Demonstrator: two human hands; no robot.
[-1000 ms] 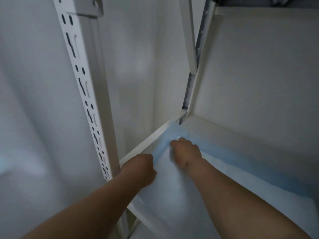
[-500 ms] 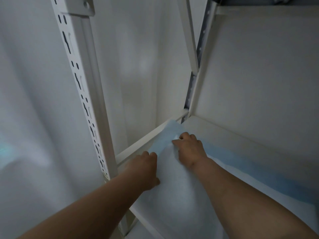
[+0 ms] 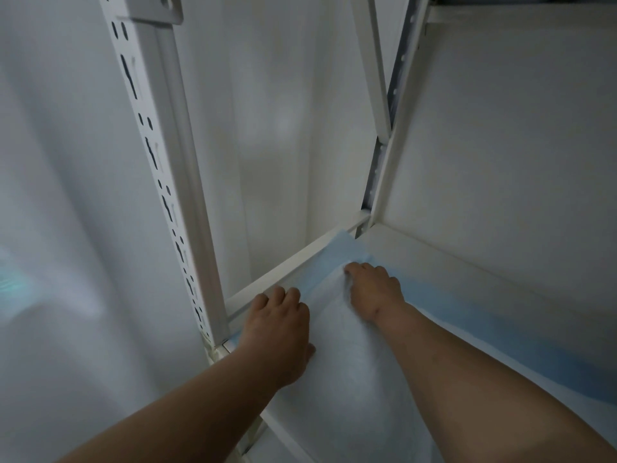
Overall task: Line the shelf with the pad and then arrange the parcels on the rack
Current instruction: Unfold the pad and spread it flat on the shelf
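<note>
Here, the pad (image 3: 350, 379) is seen lying on the shelf (image 3: 434, 252) at lower centre, cut off at the frame's right; its edge is pressed by the left hand (image 3: 278, 329), fingers together, while the right hand (image 3: 375, 289) has fingertips curled out of sight, pinch unclear.

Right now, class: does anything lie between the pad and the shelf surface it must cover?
Nothing visible does. The pad already lies on the shelf. The left hand rests at its left edge and the right hand presses near the back corner. No parcels are in view.
</note>
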